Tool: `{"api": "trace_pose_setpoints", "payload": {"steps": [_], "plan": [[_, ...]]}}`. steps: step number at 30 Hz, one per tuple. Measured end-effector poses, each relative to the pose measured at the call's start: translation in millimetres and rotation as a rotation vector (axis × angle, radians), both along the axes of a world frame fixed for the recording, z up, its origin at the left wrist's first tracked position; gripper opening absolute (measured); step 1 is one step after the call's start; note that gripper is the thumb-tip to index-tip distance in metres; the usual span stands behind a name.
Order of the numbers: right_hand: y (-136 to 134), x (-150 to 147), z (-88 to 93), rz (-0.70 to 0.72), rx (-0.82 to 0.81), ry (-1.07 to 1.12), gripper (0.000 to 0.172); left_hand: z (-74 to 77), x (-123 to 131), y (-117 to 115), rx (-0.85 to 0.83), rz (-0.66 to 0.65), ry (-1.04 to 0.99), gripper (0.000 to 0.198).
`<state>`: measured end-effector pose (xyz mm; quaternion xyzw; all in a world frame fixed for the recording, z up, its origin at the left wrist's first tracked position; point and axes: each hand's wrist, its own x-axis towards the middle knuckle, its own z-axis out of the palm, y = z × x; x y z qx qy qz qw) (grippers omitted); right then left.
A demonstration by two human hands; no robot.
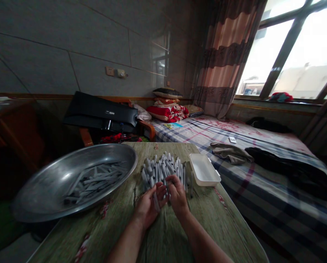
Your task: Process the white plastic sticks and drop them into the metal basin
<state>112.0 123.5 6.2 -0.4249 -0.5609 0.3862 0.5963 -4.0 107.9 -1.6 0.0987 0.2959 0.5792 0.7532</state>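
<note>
On the wooden-topped table lies a pile of slim, whitish translucent tubes, pen-like, several with dark ends. At the pile's near edge, my left hand is turned palm up with its fingers curled around one translucent tube. Close beside it, my right hand has its thumb and fingers drawn together. A thin dark bit shows by those fingertips, too small to name. To the left, a large oval metal basin holds more such tubes.
A white rectangular plastic box stands right of the pile. Beyond the table is a bed with a plaid sheet, dark clothing and folded red bedding. A black case-like object leans on a wooden chair behind the basin.
</note>
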Motion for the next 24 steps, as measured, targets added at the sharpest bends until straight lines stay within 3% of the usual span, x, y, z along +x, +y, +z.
{"api": "trace_pose_setpoints", "payload": {"steps": [4,9,14,19,24], "plan": [[-6,-6,-0.7,-0.028,0.215,-0.254,0.016,0.5,6,-4,-0.026,-0.147,-0.084,0.018],[-10,-10,-0.1,0.075,0.255,-0.476,0.018,-0.4,6,-3,-0.053,-0.130,-0.096,0.024],[-9,-2,8.0,0.143,0.146,-0.224,0.024,-0.7,5,-1,-0.042,-0.065,-0.138,0.018],[-4,4,11.7,-0.048,0.129,-0.126,0.026,1.0,7,-1,-0.151,0.015,-0.082,0.018],[9,10,-2.5,-0.190,0.130,-0.219,0.023,15.5,7,-2,-0.248,0.078,0.076,0.009]]}}
